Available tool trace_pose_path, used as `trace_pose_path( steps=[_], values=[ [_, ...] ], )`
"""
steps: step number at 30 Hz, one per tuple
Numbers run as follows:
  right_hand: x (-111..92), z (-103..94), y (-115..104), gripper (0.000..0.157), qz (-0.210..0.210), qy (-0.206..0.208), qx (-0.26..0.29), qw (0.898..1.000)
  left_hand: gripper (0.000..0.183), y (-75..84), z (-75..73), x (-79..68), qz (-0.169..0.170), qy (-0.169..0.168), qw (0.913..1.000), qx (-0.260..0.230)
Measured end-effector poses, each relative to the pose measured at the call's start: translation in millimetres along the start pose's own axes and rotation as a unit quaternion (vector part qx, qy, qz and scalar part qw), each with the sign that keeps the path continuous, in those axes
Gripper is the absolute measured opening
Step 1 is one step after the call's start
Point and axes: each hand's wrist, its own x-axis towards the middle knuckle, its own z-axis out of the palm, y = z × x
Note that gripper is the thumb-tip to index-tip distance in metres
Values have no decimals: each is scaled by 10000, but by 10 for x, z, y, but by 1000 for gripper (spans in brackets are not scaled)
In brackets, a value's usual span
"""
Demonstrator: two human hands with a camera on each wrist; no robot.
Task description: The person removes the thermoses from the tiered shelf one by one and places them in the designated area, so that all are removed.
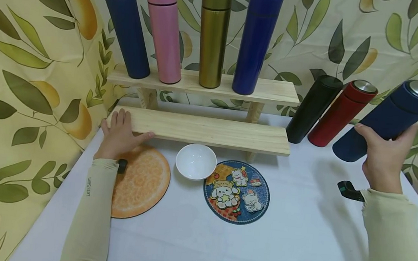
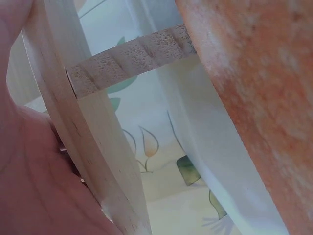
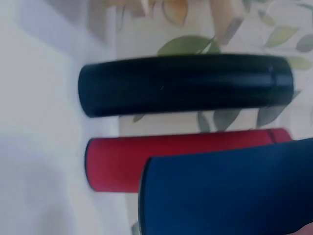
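In the head view, your left hand [image 1: 121,138] lies with extended fingers on the left end of the lower shelf [image 1: 205,128], grasping nothing, its thumb along the front edge; your right hand [image 1: 385,158] grasps the navy bottle [image 1: 383,111], tilted, to the right of the red bottle [image 1: 343,112] and the black bottle [image 1: 313,110]. In the left wrist view, your palm adjoins the shelf's edge, across from the orange mat [image 2: 264,98]. In the right wrist view, the navy bottle partly covers the red; a gap separates red from black.

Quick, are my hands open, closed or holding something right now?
Left hand: open, resting on the lower wooden shelf.
Right hand: holding a navy thermos bottle.
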Motion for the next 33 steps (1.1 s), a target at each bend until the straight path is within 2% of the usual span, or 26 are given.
trace_pose_path(
  steps=[5, 12, 15, 19, 23, 33],
  values=[
    [175, -79, 107, 97, 330, 243, -4, 9992, 126, 0, 25, -7, -26, 41, 9999, 139],
    [436, -200, 235, 104, 938, 217, -334, 9948, 125, 31, 51, -32, -135, -32, 9998, 161],
    [560, -236, 301, 105, 1121, 239, -264, 9931, 126, 43, 38, -31, -149, -69, 9998, 129],
    [719, -256, 403, 109, 1178, 206, -229, 9926, 126, 48, 20, -19, -153, -31, 9998, 119],
    [819, -265, 494, 111, 1197, 183, -463, 9916, 125, 42, 18, -15, -164, -3, 9998, 142],
    [939, -226, 581, 111, 1465, 215, -893, 9849, 125, 16, 31, -6, -211, 62, 9994, 270]
  ],
)
